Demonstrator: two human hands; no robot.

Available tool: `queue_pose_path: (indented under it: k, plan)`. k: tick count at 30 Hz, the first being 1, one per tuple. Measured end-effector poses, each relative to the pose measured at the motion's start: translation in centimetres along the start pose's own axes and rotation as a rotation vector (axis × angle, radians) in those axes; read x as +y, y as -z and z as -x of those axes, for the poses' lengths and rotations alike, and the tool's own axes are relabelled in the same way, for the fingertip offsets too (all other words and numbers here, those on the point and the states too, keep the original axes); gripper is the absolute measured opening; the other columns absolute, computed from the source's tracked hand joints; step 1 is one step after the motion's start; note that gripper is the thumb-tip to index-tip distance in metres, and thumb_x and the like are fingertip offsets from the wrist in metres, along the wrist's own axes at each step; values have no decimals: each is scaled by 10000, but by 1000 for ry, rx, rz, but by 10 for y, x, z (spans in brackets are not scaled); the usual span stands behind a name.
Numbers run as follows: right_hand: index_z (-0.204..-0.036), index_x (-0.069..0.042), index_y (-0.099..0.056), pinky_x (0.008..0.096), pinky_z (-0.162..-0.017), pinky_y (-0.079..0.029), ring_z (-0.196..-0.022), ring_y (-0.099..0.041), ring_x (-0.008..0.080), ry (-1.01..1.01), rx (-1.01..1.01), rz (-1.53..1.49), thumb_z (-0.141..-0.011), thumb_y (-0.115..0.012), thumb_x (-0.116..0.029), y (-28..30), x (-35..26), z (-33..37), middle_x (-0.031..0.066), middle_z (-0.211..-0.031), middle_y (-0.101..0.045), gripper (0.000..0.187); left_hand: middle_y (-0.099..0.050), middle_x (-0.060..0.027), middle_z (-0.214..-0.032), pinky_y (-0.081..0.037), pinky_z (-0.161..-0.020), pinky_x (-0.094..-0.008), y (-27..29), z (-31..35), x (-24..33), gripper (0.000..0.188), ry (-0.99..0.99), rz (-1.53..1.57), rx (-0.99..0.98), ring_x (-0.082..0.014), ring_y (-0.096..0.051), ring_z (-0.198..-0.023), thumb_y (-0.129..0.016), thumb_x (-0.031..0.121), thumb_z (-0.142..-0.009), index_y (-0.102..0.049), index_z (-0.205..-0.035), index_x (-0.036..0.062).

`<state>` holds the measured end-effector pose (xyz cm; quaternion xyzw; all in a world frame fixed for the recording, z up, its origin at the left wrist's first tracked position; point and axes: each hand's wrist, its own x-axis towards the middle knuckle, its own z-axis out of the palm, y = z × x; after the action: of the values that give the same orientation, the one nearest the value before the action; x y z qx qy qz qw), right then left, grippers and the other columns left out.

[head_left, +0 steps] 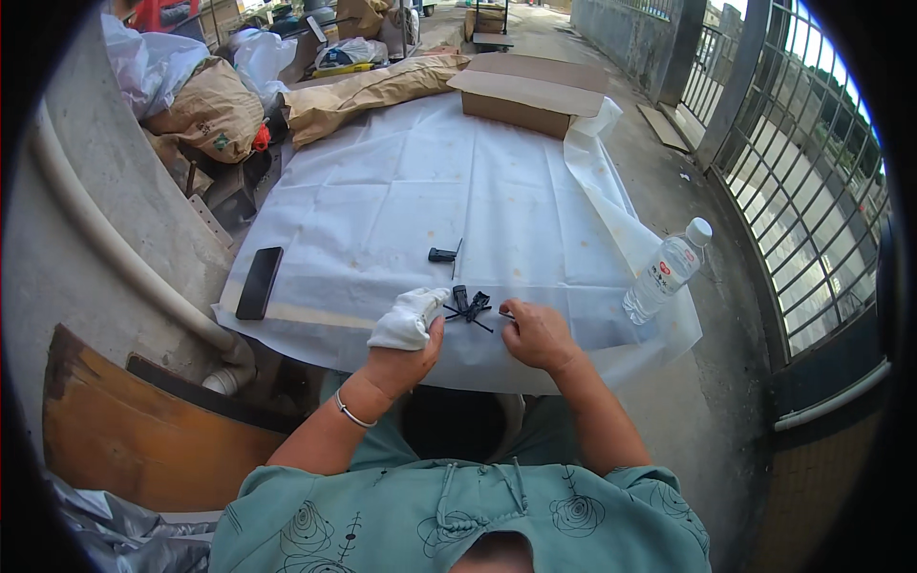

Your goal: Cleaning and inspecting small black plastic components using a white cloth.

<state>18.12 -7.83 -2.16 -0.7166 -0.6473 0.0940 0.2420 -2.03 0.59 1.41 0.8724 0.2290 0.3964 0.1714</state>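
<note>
A small pile of black plastic parts (468,304) with thin black rods lies on the white sheet (420,201) between my hands. My left hand (406,325), in a white glove that leaves the thumb bare, is curled at the pile's left side. Its fingertips are hidden, so what it holds cannot be made out. On the pile's right, my bare right hand (538,334) is pinched on a small thin black piece (506,313). Farther back lies a separate black plastic part (442,255) with a thin rod beside it.
A dark phone (259,284) lies at the left edge of the table. At the right edge a clear water bottle (666,272) with a white cap leans. An open cardboard box (521,113) and brown paper (373,91) sit at the far end. Bags (205,105) are heaped left.
</note>
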Motion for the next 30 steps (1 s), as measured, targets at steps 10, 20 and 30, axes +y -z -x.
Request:
queue_pose_path:
  k: [10,20,30]
  plan:
    - [-818,-64,-549,422,-593,-485,-683,-603,327,53,220,64,-784,-559,-243,-18,-16,9,121,-762,-618,182,-594,-185,-1003,-450,-851,-364,-9,22,14,253,63,15,-26,-334,-559,-972,-591,66,-774,-585,-1018,3]
    - [-756,-88,-511,366,-500,-464,-570,-568,272,285,397,160,-806,-528,-123,-22,-33,22,64,-638,-522,63,-589,-184,-999,-470,-797,-360,-21,6,16,267,62,-72,-51,-313,-578,-916,-584,77,-793,-558,-1047,-1]
    - [-798,-47,-553,274,-473,-398,-486,-472,134,137,381,-441,-807,-632,-109,-6,-68,28,43,-624,-505,101,-543,-35,-862,-447,-500,-193,-1,22,17,281,639,1041,-392,-56,-538,-609,-499,67,-877,-461,-1151,20]
